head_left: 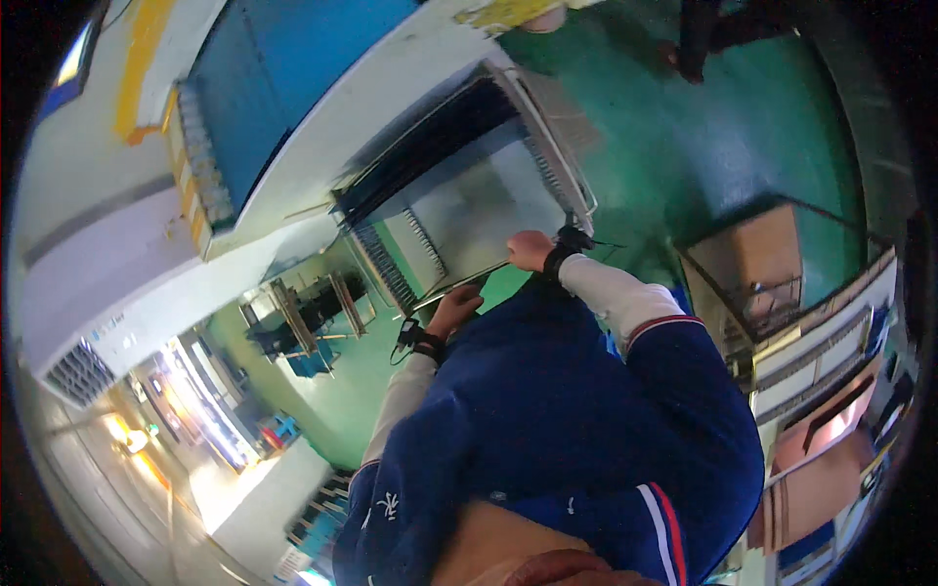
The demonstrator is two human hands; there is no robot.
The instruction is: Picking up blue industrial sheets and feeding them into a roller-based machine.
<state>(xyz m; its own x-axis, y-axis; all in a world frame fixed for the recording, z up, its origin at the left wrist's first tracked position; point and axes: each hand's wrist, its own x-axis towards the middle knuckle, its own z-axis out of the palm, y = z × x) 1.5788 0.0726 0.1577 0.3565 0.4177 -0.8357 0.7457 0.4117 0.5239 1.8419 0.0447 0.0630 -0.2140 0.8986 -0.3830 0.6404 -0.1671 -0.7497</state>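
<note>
Where the rack [536, 134] ends — green floor [723, 137] spreads.

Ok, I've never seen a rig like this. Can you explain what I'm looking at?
There's no robot here, just a person's two bare hands. The single picture comes from a wide camera on their head, looking down, so straight edges bend. The left hand and right hand, each with a black strap at the wrist, are curled at the near edge of a rack with toothed sides. A grey panel shows inside it. What they grip, if anything, is unclear.
</note>
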